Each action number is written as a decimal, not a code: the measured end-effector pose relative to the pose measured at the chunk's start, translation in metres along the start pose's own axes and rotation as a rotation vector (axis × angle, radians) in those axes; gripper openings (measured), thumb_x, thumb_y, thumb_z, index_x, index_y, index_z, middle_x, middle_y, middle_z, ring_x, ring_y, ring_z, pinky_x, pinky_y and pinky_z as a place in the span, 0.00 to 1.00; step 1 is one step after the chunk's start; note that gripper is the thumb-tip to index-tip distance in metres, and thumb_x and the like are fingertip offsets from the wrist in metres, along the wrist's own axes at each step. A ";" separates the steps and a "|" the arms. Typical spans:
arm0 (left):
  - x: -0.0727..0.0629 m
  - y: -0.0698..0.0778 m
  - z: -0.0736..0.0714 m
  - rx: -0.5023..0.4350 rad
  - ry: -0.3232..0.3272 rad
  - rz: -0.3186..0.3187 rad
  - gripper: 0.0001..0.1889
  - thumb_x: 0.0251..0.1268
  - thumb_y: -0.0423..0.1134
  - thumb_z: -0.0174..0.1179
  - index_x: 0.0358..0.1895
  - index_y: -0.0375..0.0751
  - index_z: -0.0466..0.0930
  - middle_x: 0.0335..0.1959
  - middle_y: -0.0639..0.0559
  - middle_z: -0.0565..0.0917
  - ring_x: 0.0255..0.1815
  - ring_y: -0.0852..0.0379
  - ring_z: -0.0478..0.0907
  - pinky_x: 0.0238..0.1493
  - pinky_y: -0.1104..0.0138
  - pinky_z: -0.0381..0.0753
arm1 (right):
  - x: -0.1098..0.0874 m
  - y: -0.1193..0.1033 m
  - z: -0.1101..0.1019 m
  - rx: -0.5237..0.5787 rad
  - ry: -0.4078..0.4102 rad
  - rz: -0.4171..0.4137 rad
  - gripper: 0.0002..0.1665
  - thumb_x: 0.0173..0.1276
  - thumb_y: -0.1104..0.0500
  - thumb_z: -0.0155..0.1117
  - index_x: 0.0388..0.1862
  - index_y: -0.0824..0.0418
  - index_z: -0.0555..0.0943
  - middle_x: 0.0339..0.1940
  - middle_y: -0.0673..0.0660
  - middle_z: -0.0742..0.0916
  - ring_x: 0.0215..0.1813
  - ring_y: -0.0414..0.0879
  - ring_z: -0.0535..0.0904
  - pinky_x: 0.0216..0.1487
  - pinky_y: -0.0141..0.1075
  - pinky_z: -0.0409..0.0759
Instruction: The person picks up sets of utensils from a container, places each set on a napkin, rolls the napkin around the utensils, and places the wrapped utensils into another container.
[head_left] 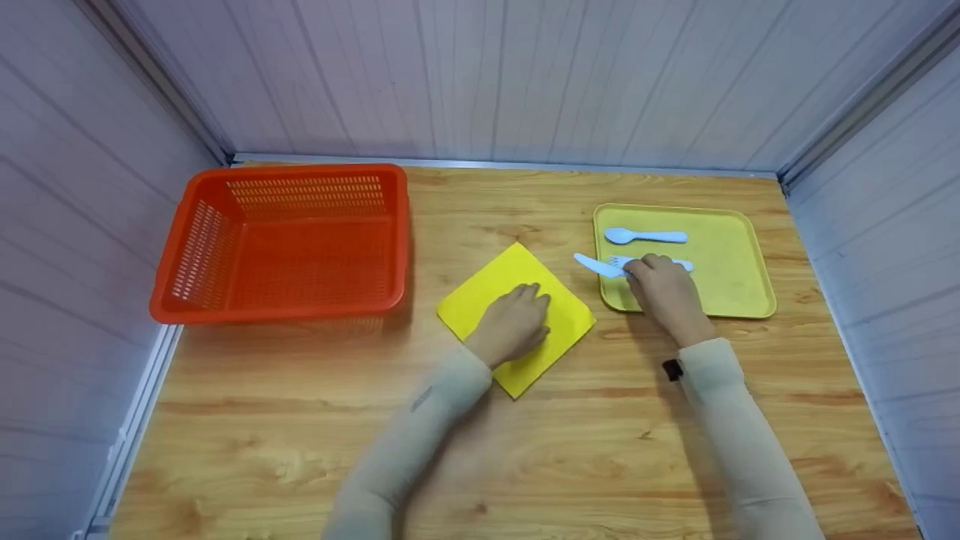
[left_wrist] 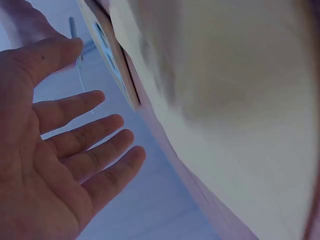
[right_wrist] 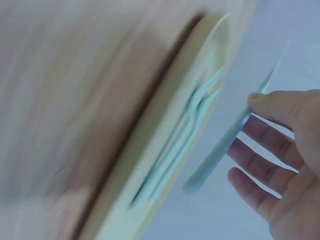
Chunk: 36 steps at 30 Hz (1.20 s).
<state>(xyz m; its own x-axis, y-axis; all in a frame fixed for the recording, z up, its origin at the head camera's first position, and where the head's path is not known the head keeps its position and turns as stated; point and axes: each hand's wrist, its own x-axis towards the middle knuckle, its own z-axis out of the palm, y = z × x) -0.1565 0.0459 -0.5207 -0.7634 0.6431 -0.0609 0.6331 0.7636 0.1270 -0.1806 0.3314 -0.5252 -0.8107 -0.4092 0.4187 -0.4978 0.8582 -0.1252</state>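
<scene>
My right hand [head_left: 666,296] pinches a pale blue knife [right_wrist: 217,152] between thumb and fingers. The knife is lifted just off a yellow tray [head_left: 731,262], and its blade reaches past the tray's left edge in the head view. On the tray lie a matching spoon [head_left: 645,236] and, partly covered by the right hand, a fork [right_wrist: 185,132]. Over a yellow square napkin [head_left: 517,271], turned cornerwise, is my left hand [head_left: 514,322]. Its fingers are spread and loosely extended in the left wrist view [left_wrist: 75,145], holding nothing and apart from the napkin.
An orange-red plastic basket [head_left: 405,247] with slotted sides stands at the back left. The wood-grain table [head_left: 525,465] is bounded by a pale panelled wall [head_left: 487,82] behind and walls on both sides.
</scene>
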 end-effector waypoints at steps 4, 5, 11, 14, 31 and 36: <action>-0.023 -0.023 -0.001 -0.040 0.012 -0.074 0.21 0.74 0.40 0.54 0.65 0.36 0.74 0.67 0.35 0.73 0.67 0.41 0.71 0.59 0.53 0.77 | 0.019 -0.021 0.003 0.010 -0.043 -0.013 0.08 0.66 0.67 0.69 0.43 0.67 0.84 0.33 0.63 0.83 0.32 0.60 0.79 0.32 0.51 0.79; -0.028 -0.028 -0.002 -0.052 0.013 -0.092 0.20 0.75 0.38 0.53 0.65 0.35 0.74 0.67 0.34 0.73 0.67 0.41 0.70 0.60 0.52 0.76 | 0.024 -0.027 0.004 0.013 -0.054 -0.008 0.08 0.66 0.66 0.69 0.43 0.68 0.84 0.33 0.63 0.83 0.32 0.60 0.79 0.32 0.50 0.80; -0.050 -0.050 -0.001 -0.076 -0.030 -0.185 0.18 0.76 0.32 0.48 0.63 0.33 0.75 0.66 0.31 0.71 0.65 0.37 0.71 0.59 0.50 0.76 | 0.049 -0.062 0.015 0.115 -0.150 0.138 0.08 0.67 0.64 0.66 0.41 0.69 0.83 0.33 0.63 0.82 0.32 0.56 0.78 0.34 0.47 0.80; -0.055 -0.056 0.004 -0.071 -0.035 -0.189 0.14 0.74 0.31 0.48 0.57 0.32 0.77 0.63 0.31 0.73 0.60 0.37 0.74 0.52 0.50 0.81 | 0.062 -0.079 0.025 0.198 -0.212 0.244 0.10 0.69 0.61 0.64 0.41 0.69 0.83 0.35 0.63 0.82 0.34 0.54 0.78 0.37 0.46 0.80; -0.058 -0.066 0.010 -0.244 -0.196 -0.276 0.20 0.73 0.37 0.54 0.65 0.38 0.72 0.72 0.33 0.64 0.71 0.36 0.61 0.61 0.47 0.73 | 0.094 -0.136 0.078 0.412 -0.276 0.556 0.08 0.64 0.61 0.61 0.35 0.66 0.81 0.27 0.57 0.84 0.23 0.45 0.77 0.25 0.35 0.76; -0.057 -0.067 0.009 -0.273 -0.229 -0.289 0.23 0.74 0.38 0.53 0.69 0.38 0.69 0.74 0.33 0.61 0.73 0.36 0.58 0.64 0.46 0.70 | 0.096 -0.143 0.087 0.424 -0.313 0.602 0.07 0.64 0.61 0.61 0.29 0.64 0.78 0.23 0.56 0.81 0.22 0.45 0.76 0.23 0.34 0.74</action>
<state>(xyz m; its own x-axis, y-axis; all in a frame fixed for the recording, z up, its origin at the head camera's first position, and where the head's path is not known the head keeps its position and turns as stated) -0.1542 -0.0416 -0.5351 -0.8362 0.4256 -0.3459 0.3177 0.8900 0.3272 -0.2139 0.1427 -0.5451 -0.9950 -0.0349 -0.0932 0.0290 0.7942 -0.6069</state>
